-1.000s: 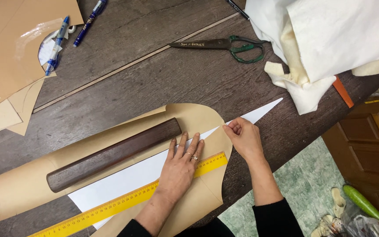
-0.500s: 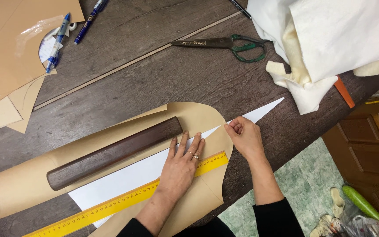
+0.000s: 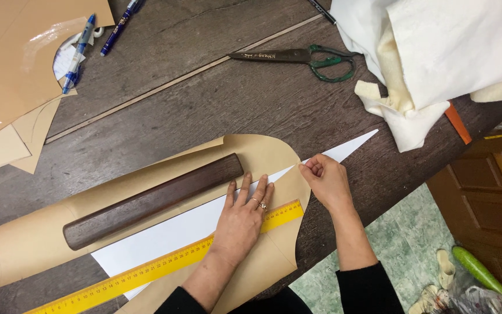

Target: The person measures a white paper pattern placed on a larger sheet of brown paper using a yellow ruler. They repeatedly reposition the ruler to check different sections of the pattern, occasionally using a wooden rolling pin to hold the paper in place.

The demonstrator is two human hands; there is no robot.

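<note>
1. The person's left hand (image 3: 242, 218) lies flat, palm down, fingers spread and pointing away, a ring on one finger.
2. The right hand (image 3: 326, 180) is curled, thumb and fingertips pinched together.
3. Both forearms wear dark sleeves.

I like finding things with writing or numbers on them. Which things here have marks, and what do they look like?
Ruler: long yellow strip with dark marks, under the left hand, near the table's front edge.
Scissors: dark blades with pale lettering, green handles, at the back.
Pens: blue and white, back left.
No packages, signs or screens.
</note>
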